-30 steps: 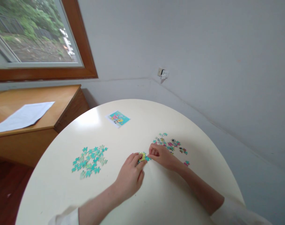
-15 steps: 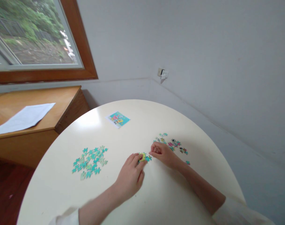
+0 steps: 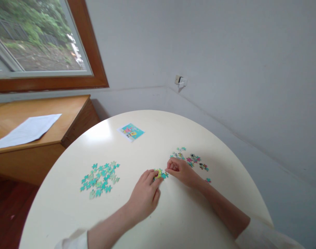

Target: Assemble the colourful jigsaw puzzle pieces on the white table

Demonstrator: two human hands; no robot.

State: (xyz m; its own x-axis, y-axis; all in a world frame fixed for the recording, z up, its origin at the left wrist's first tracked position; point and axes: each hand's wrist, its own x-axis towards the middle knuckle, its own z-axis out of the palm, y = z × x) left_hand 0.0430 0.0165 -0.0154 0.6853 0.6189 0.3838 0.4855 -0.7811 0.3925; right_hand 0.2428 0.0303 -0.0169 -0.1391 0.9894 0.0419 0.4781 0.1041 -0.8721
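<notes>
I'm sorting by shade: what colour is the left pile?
The pile is mostly teal, partly pale green, best seen in the head view.

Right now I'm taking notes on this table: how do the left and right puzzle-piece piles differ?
The left pile is mostly teal and pale green; the right pile also shows pink and dark pieces. The left pile lies uncovered; the right hand hides part of the right pile. Both lie on the table.
</notes>
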